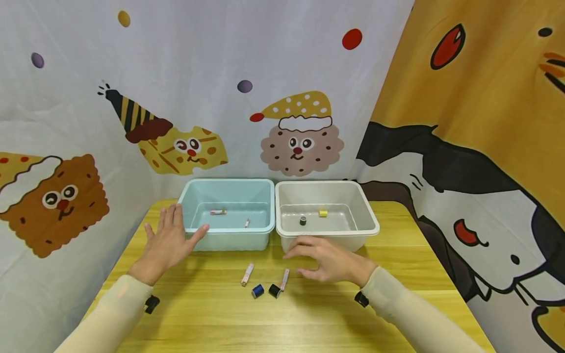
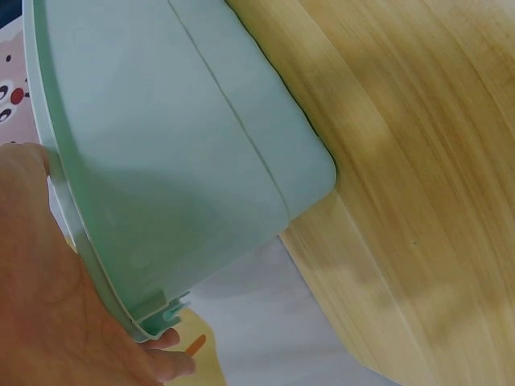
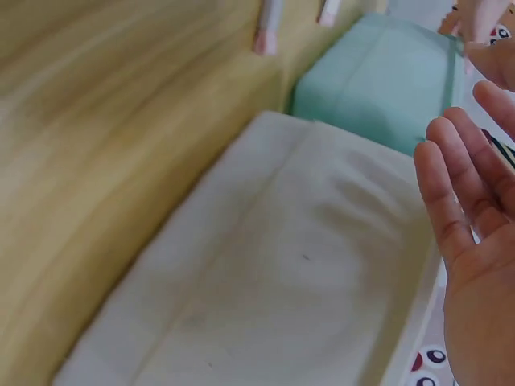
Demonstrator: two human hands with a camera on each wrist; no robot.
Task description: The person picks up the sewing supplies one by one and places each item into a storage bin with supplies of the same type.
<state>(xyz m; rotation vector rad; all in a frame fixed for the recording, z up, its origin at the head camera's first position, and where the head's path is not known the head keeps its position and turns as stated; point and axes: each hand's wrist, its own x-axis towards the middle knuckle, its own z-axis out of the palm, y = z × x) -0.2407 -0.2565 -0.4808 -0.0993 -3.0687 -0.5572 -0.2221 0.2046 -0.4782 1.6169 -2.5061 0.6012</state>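
The left hand [image 1: 166, 242], fingers spread, rests at the front left corner of the blue-green bin [image 1: 234, 240]; in the left wrist view that hand [image 2: 72, 297] lies along the rim of the bin [image 2: 177, 145]. Just in front of the white bin [image 1: 326, 240], the right hand [image 1: 328, 260] is held with bent, parted fingers and nothing in them; the right wrist view shows its palm [image 3: 483, 241] beside the white bin [image 3: 265, 241]. Between the hands lie a blue spool [image 1: 258, 291], a black spool [image 1: 274, 290] and two pale patterned strips, one [image 1: 247, 274] left, one [image 1: 285, 279] right.
Two small patterned pieces, one [image 1: 218, 212] left and one [image 1: 247, 223] right, lie inside the blue-green bin. The white bin holds a dark spool [image 1: 302, 220] and a yellow spool [image 1: 323, 214]. A printed curtain [image 1: 243, 44] hangs behind the wooden table [image 1: 212, 323].
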